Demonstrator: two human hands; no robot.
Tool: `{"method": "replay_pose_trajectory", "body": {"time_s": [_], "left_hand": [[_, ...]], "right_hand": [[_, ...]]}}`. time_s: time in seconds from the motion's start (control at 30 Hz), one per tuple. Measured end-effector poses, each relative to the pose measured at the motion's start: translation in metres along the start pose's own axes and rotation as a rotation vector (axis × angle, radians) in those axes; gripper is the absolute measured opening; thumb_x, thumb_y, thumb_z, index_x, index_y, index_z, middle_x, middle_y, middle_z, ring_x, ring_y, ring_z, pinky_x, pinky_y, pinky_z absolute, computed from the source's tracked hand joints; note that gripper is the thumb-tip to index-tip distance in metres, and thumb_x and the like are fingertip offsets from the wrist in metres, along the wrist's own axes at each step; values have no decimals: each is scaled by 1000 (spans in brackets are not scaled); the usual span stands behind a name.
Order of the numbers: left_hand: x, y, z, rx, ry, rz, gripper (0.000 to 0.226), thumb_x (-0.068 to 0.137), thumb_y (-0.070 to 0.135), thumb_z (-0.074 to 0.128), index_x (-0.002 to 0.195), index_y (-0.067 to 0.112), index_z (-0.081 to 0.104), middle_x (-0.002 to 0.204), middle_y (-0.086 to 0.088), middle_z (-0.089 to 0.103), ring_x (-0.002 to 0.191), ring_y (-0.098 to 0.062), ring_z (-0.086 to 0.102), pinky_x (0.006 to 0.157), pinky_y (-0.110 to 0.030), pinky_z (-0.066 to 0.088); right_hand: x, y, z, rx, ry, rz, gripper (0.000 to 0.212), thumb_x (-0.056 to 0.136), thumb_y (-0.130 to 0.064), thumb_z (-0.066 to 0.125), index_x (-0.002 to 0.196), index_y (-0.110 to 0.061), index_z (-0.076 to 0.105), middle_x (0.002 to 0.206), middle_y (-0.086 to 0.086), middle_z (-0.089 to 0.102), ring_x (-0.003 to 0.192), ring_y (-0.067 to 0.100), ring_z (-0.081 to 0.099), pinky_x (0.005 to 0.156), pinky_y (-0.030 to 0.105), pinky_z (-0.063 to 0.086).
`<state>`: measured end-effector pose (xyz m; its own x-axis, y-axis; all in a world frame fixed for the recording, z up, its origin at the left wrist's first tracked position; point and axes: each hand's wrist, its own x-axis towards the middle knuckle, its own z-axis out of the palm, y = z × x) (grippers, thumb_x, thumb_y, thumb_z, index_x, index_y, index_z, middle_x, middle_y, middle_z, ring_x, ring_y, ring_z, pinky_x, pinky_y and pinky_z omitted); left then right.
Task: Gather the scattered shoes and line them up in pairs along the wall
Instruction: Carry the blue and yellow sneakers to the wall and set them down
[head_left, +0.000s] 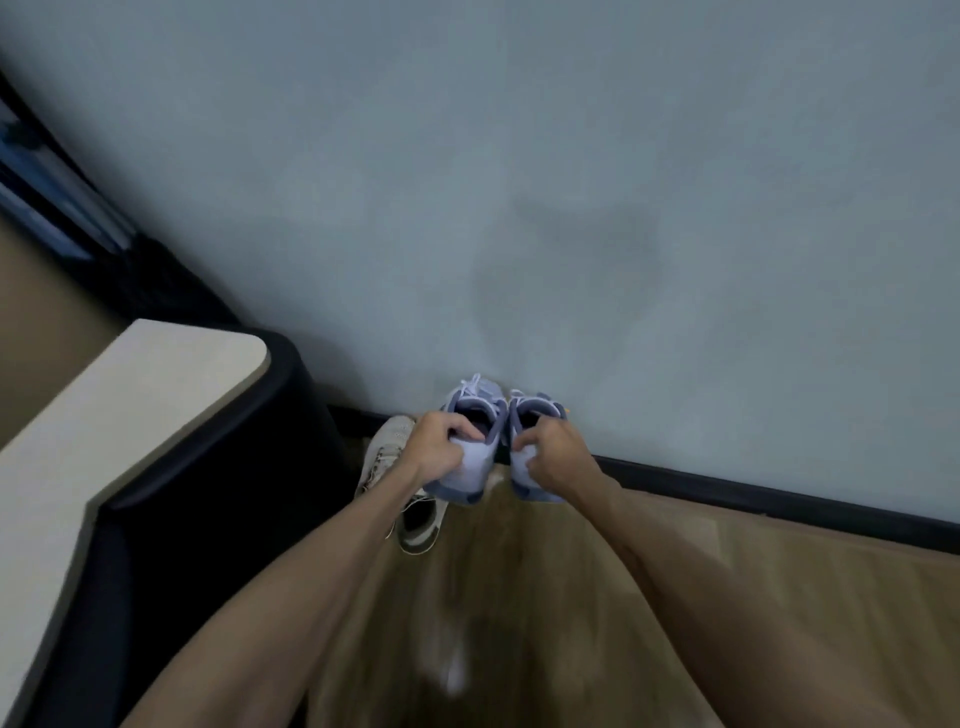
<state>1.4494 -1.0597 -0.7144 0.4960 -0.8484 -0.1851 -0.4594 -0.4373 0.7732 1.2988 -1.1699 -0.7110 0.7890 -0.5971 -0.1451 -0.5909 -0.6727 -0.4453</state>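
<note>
Two light blue sneakers stand side by side with their toes against the wall (571, 208). My left hand (439, 447) grips the heel of the left blue sneaker (475, 410). My right hand (553, 452) grips the heel of the right blue sneaker (535, 410). A beige sneaker (387, 447) lies just left of them, partly hidden under my left forearm, and the dark opening of a second beige shoe (418, 522) shows below the arm.
A black baseboard (779, 499) runs along the foot of the wall. A dark cabinet with a pale top (130, 415) stands close on the left. Wooden floor (571, 597) spreads to the right and toward me.
</note>
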Motion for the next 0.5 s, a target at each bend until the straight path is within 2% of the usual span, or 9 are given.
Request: {"method": "replay_pose_trajectory", "body": {"time_s": [0.1,0.2,0.3,0.4,0.43,0.5], "left_hand": [[-4,-47,34,11,-114,107,35,66,-18,49,82,-1,75,83,-11,73,78,-14,62,69,-24,46],[-15,-102,51,30,-51,76,37,58,-17,49,78,2,74,78,-10,73,73,-16,64,69,-28,50],[-17,-134,54,125,-34,39,35,54,-13,54,78,6,72,82,-6,72,82,-20,66,77,-33,53],[-15,-144,64,217,-71,8,32,54,-8,62,82,6,69,89,-6,70,89,-20,62,81,-30,50],[-13,-146,68,247,-83,21,31,53,-7,62,80,6,68,87,-5,69,86,-19,60,76,-26,49],[-12,-147,76,285,-102,49,26,52,-6,61,72,10,62,75,0,62,74,-14,54,58,-16,37]], "right_hand": [[7,11,44,12,29,-4,25,78,-11,59,91,-20,79,97,12,71,105,32,58,100,34,38],[-3,11,95,-44,-1,-79,25,80,-14,57,95,-20,76,98,16,64,97,35,57,81,35,40],[-9,10,131,-56,47,-133,25,77,-13,57,96,-19,73,97,12,59,98,33,54,78,34,34],[-12,15,152,-51,37,-144,28,77,-14,58,101,-19,72,99,9,57,101,29,51,83,34,33],[-13,18,156,-60,31,-150,28,78,-15,58,103,-18,71,100,9,57,102,30,51,84,35,33],[-15,25,164,-66,22,-170,27,79,-17,59,104,-17,71,101,11,57,101,31,51,83,34,33]]}}
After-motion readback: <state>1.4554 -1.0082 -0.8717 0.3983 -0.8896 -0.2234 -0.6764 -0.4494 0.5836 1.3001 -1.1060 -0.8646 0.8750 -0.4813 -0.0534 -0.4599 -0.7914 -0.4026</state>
